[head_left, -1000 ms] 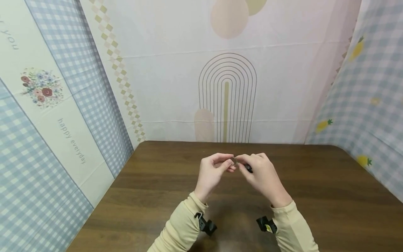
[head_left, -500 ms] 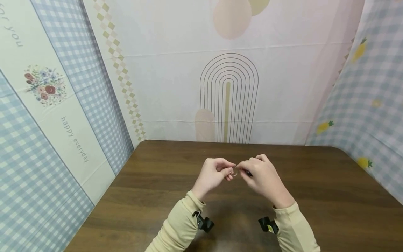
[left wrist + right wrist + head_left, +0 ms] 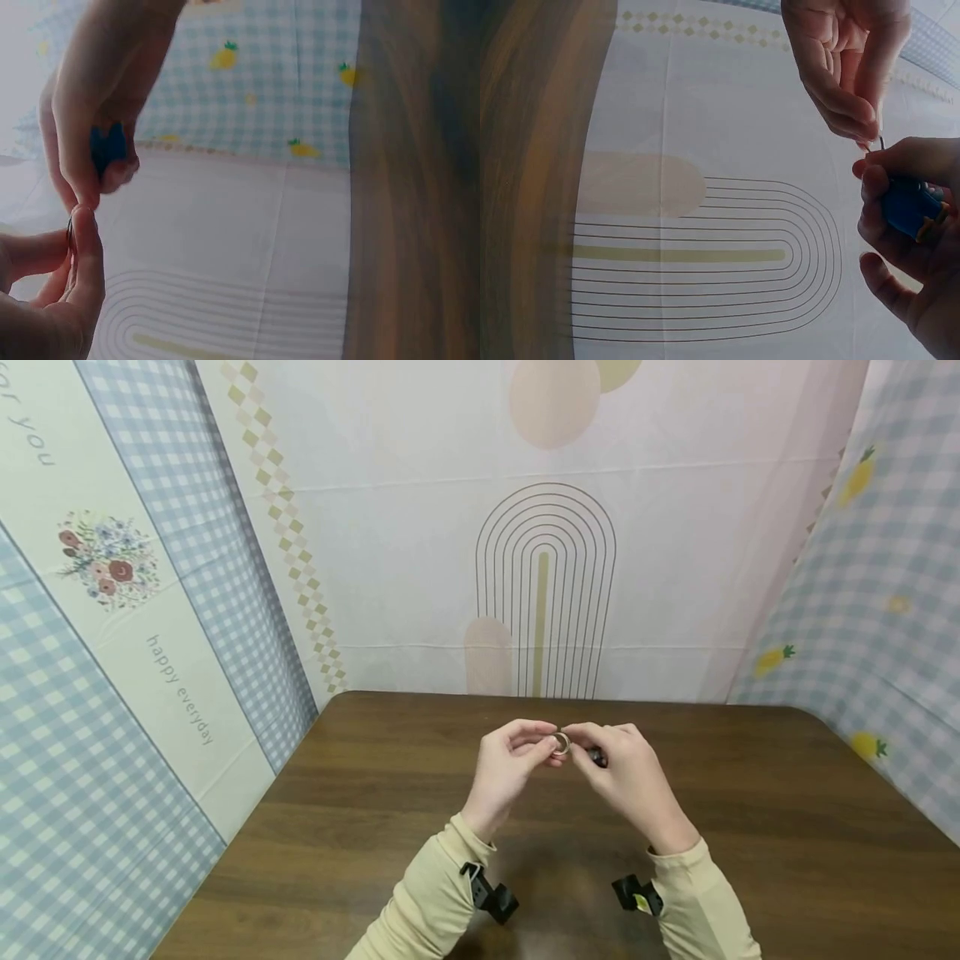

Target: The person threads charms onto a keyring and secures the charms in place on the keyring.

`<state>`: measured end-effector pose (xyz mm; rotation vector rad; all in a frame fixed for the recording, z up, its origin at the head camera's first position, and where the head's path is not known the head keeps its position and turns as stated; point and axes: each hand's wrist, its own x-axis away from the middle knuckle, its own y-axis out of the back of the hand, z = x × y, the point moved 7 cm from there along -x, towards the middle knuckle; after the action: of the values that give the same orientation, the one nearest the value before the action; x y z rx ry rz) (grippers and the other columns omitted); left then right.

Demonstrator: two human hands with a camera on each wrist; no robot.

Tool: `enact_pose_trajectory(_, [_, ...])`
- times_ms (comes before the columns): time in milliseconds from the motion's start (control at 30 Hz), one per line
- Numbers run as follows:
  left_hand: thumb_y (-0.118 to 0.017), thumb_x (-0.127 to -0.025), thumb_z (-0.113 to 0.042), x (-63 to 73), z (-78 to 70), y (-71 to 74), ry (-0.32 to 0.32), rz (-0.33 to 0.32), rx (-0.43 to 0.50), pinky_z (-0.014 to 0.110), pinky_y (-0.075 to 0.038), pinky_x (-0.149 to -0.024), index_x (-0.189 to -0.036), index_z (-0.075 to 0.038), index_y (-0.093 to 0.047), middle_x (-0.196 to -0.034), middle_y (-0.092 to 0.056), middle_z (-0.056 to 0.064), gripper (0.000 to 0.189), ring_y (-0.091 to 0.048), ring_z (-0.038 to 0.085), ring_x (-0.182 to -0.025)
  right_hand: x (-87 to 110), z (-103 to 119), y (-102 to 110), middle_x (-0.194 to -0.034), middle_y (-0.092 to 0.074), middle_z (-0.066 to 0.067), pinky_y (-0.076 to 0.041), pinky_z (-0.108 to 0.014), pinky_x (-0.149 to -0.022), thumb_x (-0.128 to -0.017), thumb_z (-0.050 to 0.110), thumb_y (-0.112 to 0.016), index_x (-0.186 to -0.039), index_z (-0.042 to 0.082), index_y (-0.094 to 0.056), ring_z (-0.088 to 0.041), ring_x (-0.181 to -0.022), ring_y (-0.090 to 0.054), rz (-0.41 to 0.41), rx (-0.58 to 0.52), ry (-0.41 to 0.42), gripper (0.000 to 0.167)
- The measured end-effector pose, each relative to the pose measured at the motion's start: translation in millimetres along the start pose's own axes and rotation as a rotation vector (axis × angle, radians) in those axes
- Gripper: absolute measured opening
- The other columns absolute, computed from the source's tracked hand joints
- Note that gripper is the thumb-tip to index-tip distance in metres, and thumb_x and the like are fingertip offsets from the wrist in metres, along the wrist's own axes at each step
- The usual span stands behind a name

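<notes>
Above the table's far half, in the head view, my left hand (image 3: 504,770) pinches a silver metal split ring (image 3: 567,745) between thumb and fingers. The fingertips of my right hand (image 3: 632,781) are at the ring's other side. Curled in the right hand's fingers is a small blue trinket (image 3: 909,208) with orange parts, which looks dark in the head view. The left wrist view shows the ring (image 3: 70,234) nearly edge-on, and the blue trinket (image 3: 109,148) partly covered by the right hand's fingers.
A brown wooden table (image 3: 360,827) lies below both hands. Behind it hangs a pale printed cloth (image 3: 405,568), with checked cloths (image 3: 862,635) at the sides. Black camera mounts (image 3: 491,893) sit on both sleeved wrists.
Both hands dip slightly toward the person and then rise again. The ring now shows rounder to the head camera, and more of the trinket shows beneath the right hand.
</notes>
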<state>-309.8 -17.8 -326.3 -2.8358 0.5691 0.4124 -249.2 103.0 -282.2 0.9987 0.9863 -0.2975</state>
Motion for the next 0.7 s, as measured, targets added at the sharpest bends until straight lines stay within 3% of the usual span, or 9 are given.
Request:
enact_pose_trajectory(133, [-0.062,-0.089,0.006,-0.8,-3.2,1.8,-0.039,-0.008,-0.105,0.029,-0.06,-0.069,-0.103,0.015,-0.065,-0.096,-0.066,0.038,0.017,-0.065,0.005,-0.064,0.7,3.3,0.7,-0.076,-0.073,0.0,-0.046,-0.035,-0.073,-0.074,-0.005,-0.074,-0.09,0.006,-0.073,-0.01,-0.061,-0.058,0.026,0.005,0.074,0.019])
enact_pose_trajectory(300, [-0.063,-0.087,0.009,-0.4,-6.4,0.3,-0.093,0.028,-0.303,0.034,-0.061,-0.063,-0.093,0.012,-0.07,-0.085,-0.069,0.032,0.01,-0.061,0.004,-0.059,2.9,5.8,2.1,-0.069,-0.069,0.004,-0.045,-0.034,-0.072,-0.07,-0.004,-0.077,-0.084,0.011,-0.073,-0.005,-0.059,-0.056,0.062,0.032,0.149,0.021])
enact_pose_trajectory(433, [-0.064,-0.086,0.009,-0.4,-4.0,-2.0,-0.09,0.067,-0.406,0.024,-0.057,-0.057,-0.09,0.008,-0.072,-0.081,-0.071,0.027,0.009,-0.058,0.004,-0.055,3.4,5.2,0.9,-0.066,-0.067,0.006,-0.044,-0.033,-0.071,-0.07,-0.002,-0.078,-0.08,0.014,-0.073,-0.003,-0.058,-0.055,0.089,0.05,0.175,0.019])
enact_pose_trajectory(567, [-0.063,-0.088,0.006,-1.5,-2.8,-3.8,-0.067,0.113,-0.407,0.018,-0.055,-0.057,-0.093,0.008,-0.071,-0.083,-0.07,0.029,0.009,-0.059,0.005,-0.057,3.0,1.8,0.3,-0.066,-0.067,0.006,-0.044,-0.033,-0.071,-0.07,0.0,-0.078,-0.078,0.014,-0.073,-0.004,-0.058,-0.056,0.092,0.057,0.159,0.017])
enact_pose_trajectory(700, [-0.062,-0.092,-0.001,-4.2,-1.0,-4.3,-0.038,0.13,-0.306,0.029,-0.059,-0.065,-0.104,0.008,-0.067,-0.091,-0.069,0.031,0.016,-0.064,0.01,-0.064,1.4,-4.4,3.2,-0.064,-0.067,0.005,-0.045,-0.034,-0.071,-0.071,-0.001,-0.076,-0.077,0.013,-0.073,-0.005,-0.055,-0.053,0.038,0.06,0.091,0.016])
